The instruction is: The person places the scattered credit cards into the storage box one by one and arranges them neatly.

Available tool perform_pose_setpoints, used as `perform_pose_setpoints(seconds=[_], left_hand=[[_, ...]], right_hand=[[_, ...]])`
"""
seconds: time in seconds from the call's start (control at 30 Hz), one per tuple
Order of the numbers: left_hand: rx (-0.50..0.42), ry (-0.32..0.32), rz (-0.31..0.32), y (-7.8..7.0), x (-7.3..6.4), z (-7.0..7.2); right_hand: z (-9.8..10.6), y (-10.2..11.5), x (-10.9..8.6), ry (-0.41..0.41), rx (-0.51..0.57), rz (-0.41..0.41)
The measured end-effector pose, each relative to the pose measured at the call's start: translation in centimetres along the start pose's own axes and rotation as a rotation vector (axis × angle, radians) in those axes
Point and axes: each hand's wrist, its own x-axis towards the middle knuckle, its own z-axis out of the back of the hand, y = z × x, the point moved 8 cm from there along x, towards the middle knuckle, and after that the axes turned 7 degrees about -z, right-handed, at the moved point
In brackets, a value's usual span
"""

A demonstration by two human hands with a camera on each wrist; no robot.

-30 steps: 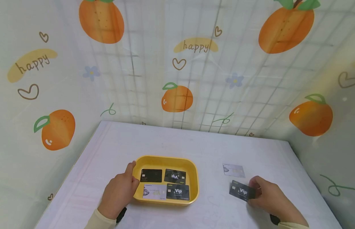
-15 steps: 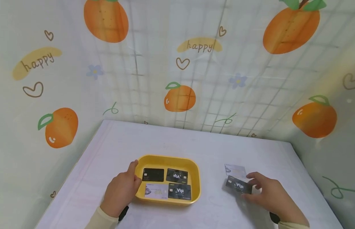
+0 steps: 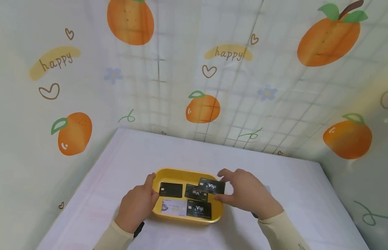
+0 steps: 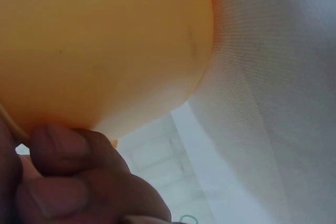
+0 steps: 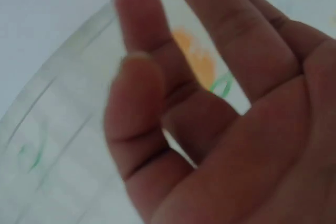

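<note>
A yellow tray (image 3: 168, 218) stands on the white table with several cards lying flat inside. My left hand (image 3: 135, 208) grips its left rim; in the left wrist view the curled fingers (image 4: 58, 198) lie against the tray's outer wall. My right hand (image 3: 248, 191) pinches a dark VIP card (image 3: 211, 186) by its right end, above the tray's back right part. That card overlaps another dark card (image 3: 194, 192) in the tray. A black card (image 3: 171, 190), a silver card (image 3: 174, 207) and a third dark card (image 3: 199, 209) also lie there. In the right wrist view the held card is not seen.
A pale card (image 3: 268, 188) lies on the table, mostly hidden behind my right hand. A fabric backdrop (image 3: 178, 69) with printed oranges rises behind the table (image 3: 143, 149) and along both sides.
My right hand has carried the dark card leftward from the table's right side to above the tray. My left hand keeps its hold on the rim. The head view has shifted slightly.
</note>
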Motion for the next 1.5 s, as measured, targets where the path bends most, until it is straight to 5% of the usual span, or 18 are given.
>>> perform_pose_setpoints(seconds=[0.2,0.43,0.9,1.2,1.5], left_hand=[[-0.014,0.017,0.034,-0.2,-0.1,-1.1],[-0.019,0.025,0.038,-0.7,-0.7,-2.2],[-0.023,0.029,0.031,-1.2,-0.3,-1.9],[-0.030,0.042,0.044,-1.0,-0.1,-1.8],[-0.032,0.016,0.049,-0.1,0.0,-0.2]], right_hand=[[-1.9,5.1,3.3,0.074,-0.129,0.158],[-5.2,8.2,5.2,0.168,-0.190,0.250],[-7.7,11.6,6.3,0.134,-0.304,0.341],[-6.6,10.8,5.9,0.145,-0.206,0.317],[-0.9,3.6,3.3,-0.034,0.052,0.178]])
